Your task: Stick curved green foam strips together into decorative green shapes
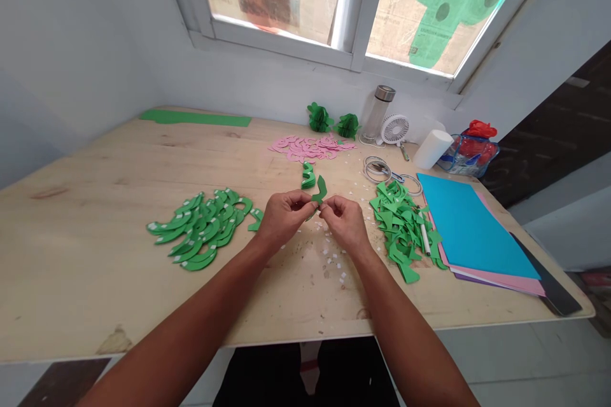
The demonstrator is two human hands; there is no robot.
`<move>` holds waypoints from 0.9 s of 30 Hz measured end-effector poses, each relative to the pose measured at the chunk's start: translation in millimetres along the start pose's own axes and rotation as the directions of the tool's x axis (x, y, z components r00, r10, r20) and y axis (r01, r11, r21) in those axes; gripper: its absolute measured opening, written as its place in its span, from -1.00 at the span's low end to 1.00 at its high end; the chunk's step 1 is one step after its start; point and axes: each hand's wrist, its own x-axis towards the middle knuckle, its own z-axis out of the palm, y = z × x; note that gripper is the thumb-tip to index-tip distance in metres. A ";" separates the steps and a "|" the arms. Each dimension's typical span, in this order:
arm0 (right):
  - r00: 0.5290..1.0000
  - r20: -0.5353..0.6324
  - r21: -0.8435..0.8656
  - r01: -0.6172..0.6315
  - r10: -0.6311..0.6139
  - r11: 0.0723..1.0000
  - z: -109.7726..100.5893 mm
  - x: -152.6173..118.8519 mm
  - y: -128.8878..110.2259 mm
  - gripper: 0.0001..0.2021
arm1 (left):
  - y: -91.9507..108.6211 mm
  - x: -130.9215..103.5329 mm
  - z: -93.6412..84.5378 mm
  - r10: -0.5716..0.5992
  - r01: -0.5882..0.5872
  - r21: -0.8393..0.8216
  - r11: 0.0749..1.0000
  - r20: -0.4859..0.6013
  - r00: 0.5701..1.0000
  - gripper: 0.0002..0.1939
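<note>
Between my two hands is a curved green paper cut-out [321, 189], raised over the middle of the table. My left hand [286, 216] pinches its lower left part between thumb and fingers. From the other side my right hand [347, 219] closes its fingertips on the lower edge. Just beyond lies a small stack of green curved pieces [308, 177]. A loose green piece [256, 219] rests beside my left hand. Further left, a heap of curved green cut-outs [205, 226] carries small white squares. Tiny white squares [338, 265] are scattered below my right hand.
Green scraps [398, 222] with a white pen [424, 233] lie right, near tape rolls [378, 170] and coloured sheets [477, 222]. Pink cut-outs [310, 147], green paper ornaments [319, 118], a bottle [377, 114], a fan [394, 130] and a white roll [433, 149] stand behind.
</note>
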 end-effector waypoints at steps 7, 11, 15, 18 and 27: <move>1.000 -0.006 -0.030 -0.010 0.010 1.000 0.0 0.4 0.0 -0.80 | 0.4 -1.5 0.6 0.096 -0.093 0.121 0.988 -0.019 0.995 -0.84; 1.000 -0.004 -0.003 -0.011 0.011 1.000 0.2 0.5 0.4 -0.80 | 0.7 -1.6 0.5 0.082 -0.080 0.094 0.992 -0.017 0.997 -0.84; 1.000 -0.005 0.005 -0.007 0.007 1.000 0.5 0.1 0.4 -0.79 | 1.1 -1.2 0.5 0.080 -0.079 0.083 0.993 -0.018 0.997 -0.83; 1.000 -0.016 -0.008 -0.013 0.013 1.000 0.6 -0.1 -0.2 -0.79 | 0.6 -1.0 0.5 0.088 -0.086 0.097 0.992 -0.017 0.996 -0.84; 0.999 -0.030 -0.059 -0.015 0.013 0.998 0.3 -1.2 -3.1 -0.82 | -4.7 -0.8 1.0 0.100 -0.098 0.134 0.986 -0.004 0.995 -0.83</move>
